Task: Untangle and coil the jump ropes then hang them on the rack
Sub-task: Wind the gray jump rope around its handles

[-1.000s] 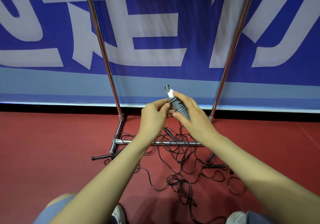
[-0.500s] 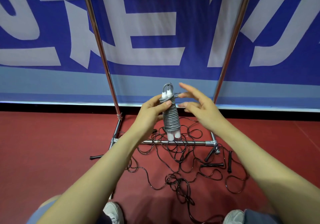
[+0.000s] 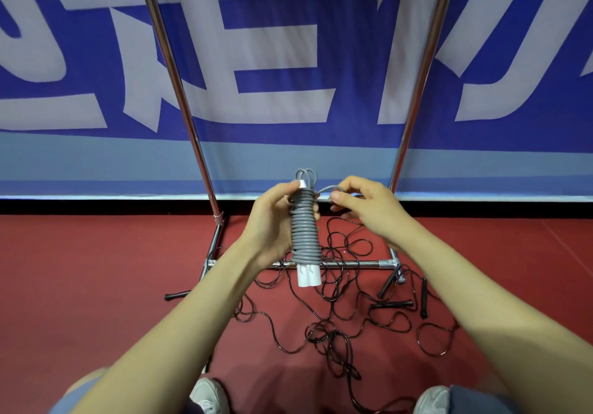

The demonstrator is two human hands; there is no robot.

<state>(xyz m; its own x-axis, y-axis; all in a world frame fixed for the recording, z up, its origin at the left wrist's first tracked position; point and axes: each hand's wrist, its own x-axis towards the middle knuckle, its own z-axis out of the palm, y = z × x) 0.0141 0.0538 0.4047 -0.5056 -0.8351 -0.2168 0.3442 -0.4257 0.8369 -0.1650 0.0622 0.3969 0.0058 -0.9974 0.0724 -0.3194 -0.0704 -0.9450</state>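
A grey jump rope [image 3: 305, 227] is wound tightly around its two white handles, held upright in front of me. My left hand [image 3: 272, 224] grips the bundle from the left side. My right hand [image 3: 362, 205] pinches the loose grey rope end that sticks out near the top of the coil. On the red floor below lies a tangle of black jump ropes [image 3: 333, 327] with several black handles [image 3: 391, 304]. The chrome rack [image 3: 349, 264] stands behind, its two uprights rising out of view; its top bar is not visible.
A blue and white banner wall [image 3: 288, 76] stands right behind the rack. One black handle [image 3: 176, 295] lies left of the rack foot. My knees and white shoes [image 3: 208, 394] are at the bottom edge, close to the tangle.
The grey bundle has turned upright and passed to my left hand. My right hand let go of the coil, opened, then pinched the loose rope end at the top.
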